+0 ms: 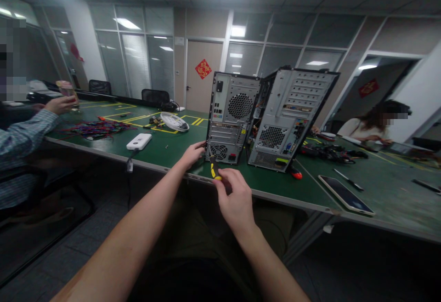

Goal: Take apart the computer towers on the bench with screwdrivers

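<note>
A grey computer tower (pixel 230 129) stands upright on the green table, its back panel with fan grilles and ports facing me. Against its lower left edge rests my left hand (pixel 193 156), fingers stretched out toward the side; the fingertips are partly hidden. My right hand (pixel 236 194) is closed on the yellow and black handle of a screwdriver (pixel 215 168). The screwdriver's shaft points up at the bottom of the back panel, near the lower fan grille; whether its tip sits on a screw is too small to tell. A second computer tower (pixel 275 129) leans slightly, close on the right.
A white power bank (pixel 139 141) with a cable, a pile of thin wires (pixel 99 128) and a white fan cover (pixel 174 122) lie left. On the right are a phone (pixel 345 195), a pen-like tool (pixel 348 179) and black cables (pixel 332 152). People sit at both sides.
</note>
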